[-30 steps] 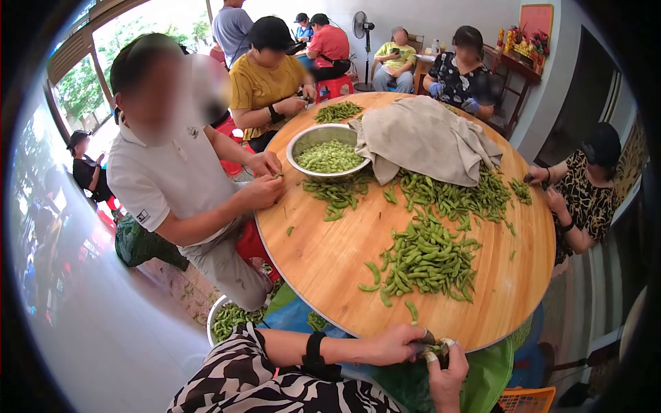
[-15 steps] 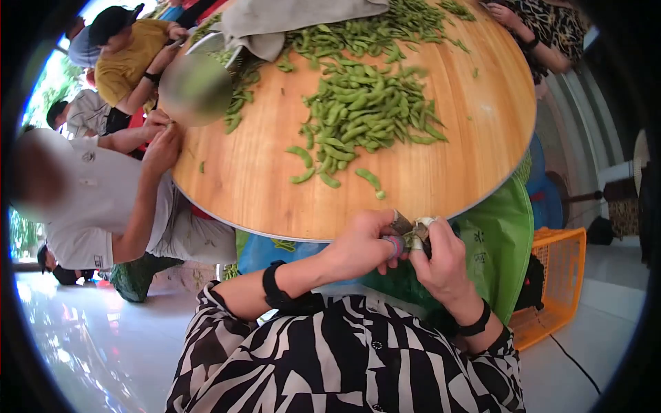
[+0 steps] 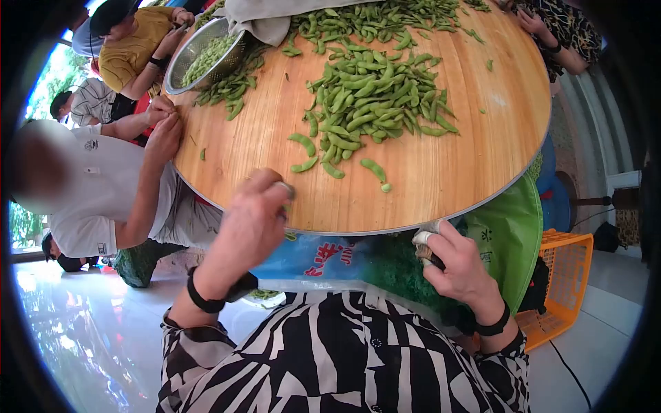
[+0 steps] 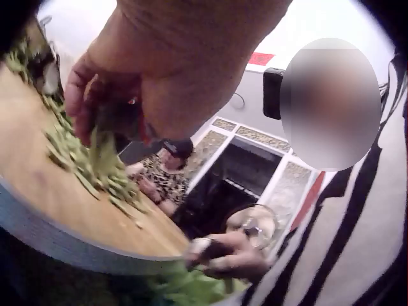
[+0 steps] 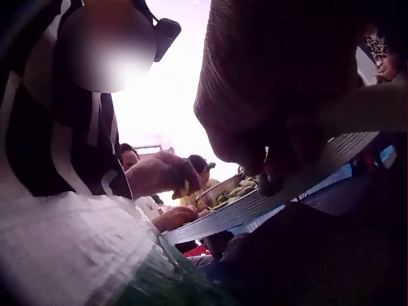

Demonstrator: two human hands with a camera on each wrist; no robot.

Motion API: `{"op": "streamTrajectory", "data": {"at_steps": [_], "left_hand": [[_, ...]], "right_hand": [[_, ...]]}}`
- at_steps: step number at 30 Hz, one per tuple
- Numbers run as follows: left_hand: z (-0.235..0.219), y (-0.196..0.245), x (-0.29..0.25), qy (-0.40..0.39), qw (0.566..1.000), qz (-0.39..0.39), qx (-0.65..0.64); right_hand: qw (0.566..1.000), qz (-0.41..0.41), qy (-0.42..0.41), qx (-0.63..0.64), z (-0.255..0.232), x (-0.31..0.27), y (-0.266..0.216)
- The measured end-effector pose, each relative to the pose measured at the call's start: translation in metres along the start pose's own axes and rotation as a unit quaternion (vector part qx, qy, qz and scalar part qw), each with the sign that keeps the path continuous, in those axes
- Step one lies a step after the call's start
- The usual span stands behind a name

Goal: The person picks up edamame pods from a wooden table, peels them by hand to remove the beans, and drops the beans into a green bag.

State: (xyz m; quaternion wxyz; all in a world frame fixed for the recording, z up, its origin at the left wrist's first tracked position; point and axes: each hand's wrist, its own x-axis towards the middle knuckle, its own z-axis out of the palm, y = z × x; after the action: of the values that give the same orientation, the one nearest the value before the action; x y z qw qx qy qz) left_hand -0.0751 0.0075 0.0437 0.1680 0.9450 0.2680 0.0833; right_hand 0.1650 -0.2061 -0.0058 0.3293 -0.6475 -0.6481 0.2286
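Over the front left edge of the round wooden table (image 3: 261, 148), the left hand (image 3: 248, 227) hangs with bent fingers and a greyish cover near one fingertip. Blur and shadow hide whether it holds anything. In the left wrist view, its fingers (image 4: 80, 105) curve downward above the table. The right hand (image 3: 458, 268) is beside the front edge, fingers curled toward the thumb, with pale and dark wrappings at the tips; no pod shows in it. A pile of green pods (image 3: 372, 93) lies mid-table, with several loose pods near it, one (image 3: 372, 169) beside a small pale green piece (image 3: 385, 187).
At the back left a metal colander (image 3: 237, 58) of shelled beans stands by a grey cloth (image 3: 265, 24). A person in a white shirt (image 3: 89, 186) sits at the left edge. Green bag (image 3: 513, 227) and orange crate (image 3: 568, 282) are at the right, below table height.
The hands, together half a second ago, are now apart: the left has moved left to the table edge, while the right has stayed near its place. The head view has tilted down since the first frame.
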Motion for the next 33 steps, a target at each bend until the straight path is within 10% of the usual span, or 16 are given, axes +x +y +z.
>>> {"op": "streamTrajectory", "data": {"at_steps": [3, 6, 18, 22, 24, 33], "left_hand": [[0.005, -0.002, 0.008, 0.081, 0.983, 0.068, 0.151], [0.041, 0.012, 0.024, 0.009, 0.992, 0.057, -0.109], [0.078, 0.071, 0.040, -0.072, 0.957, 0.185, -0.213], [0.074, 0.059, 0.055, 0.021, 0.981, 0.131, -0.140], [0.071, 0.056, 0.066, 0.057, 0.997, -0.030, 0.031], [0.093, 0.055, 0.079, 0.101, 0.990, 0.100, -0.008]], "right_hand": [[0.998, 0.043, -0.001, 0.053, -0.001, -0.001, -0.002], [0.992, 0.038, 0.075, 0.093, 0.003, 0.004, 0.001], [0.954, 0.183, 0.130, 0.200, -0.002, -0.020, 0.016], [0.915, 0.224, 0.120, 0.313, -0.013, -0.017, 0.009], [0.879, 0.236, 0.110, 0.400, -0.013, -0.018, 0.011], [0.854, 0.236, 0.064, 0.459, 0.000, -0.006, 0.004]]}}
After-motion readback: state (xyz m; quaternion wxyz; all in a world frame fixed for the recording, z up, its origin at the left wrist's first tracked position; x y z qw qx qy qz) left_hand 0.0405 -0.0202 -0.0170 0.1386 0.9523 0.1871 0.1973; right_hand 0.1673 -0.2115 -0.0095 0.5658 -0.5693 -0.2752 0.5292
